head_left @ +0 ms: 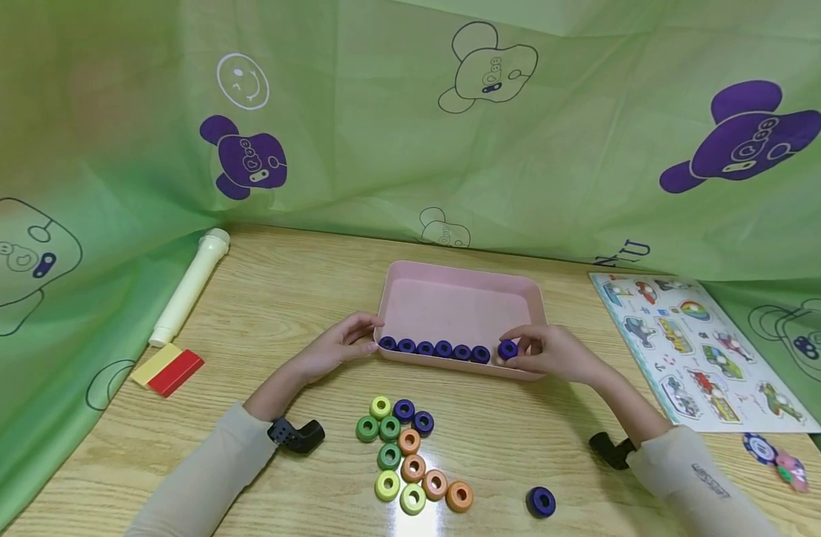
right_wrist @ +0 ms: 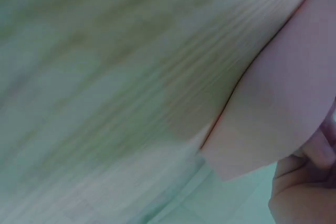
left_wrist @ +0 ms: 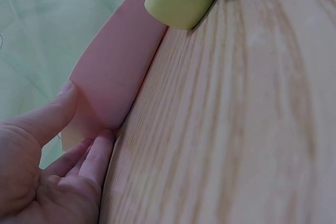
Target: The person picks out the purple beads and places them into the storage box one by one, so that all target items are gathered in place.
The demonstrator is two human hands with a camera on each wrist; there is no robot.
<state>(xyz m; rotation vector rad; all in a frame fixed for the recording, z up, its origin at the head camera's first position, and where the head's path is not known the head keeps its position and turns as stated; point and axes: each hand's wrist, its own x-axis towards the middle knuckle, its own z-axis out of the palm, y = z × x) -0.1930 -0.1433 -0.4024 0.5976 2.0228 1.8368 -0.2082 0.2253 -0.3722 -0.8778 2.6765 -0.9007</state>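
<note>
A pink tray (head_left: 460, 313) lies on the table, with a row of several dark purple rings (head_left: 443, 349) along its near wall. My left hand (head_left: 339, 347) holds the tray's near left corner. In the left wrist view the thumb (left_wrist: 55, 106) is up at the rim and the fingers (left_wrist: 97, 161) are at the foot of the wall. At the row's right end, inside the tray, my right hand (head_left: 551, 353) pinches another purple ring (head_left: 508, 349) between thumb and fingers. The right wrist view mostly hides that hand (right_wrist: 310, 187) behind the tray's wall.
Nearer me lie loose green rings (head_left: 389, 456), yellow rings (head_left: 386, 485), orange rings (head_left: 413, 468) and purple rings (head_left: 423, 423). One purple ring (head_left: 540, 502) sits apart. A white microphone-shaped tube (head_left: 190, 287), a yellow-red block (head_left: 168, 369) and a picture board (head_left: 705, 350) flank the tray.
</note>
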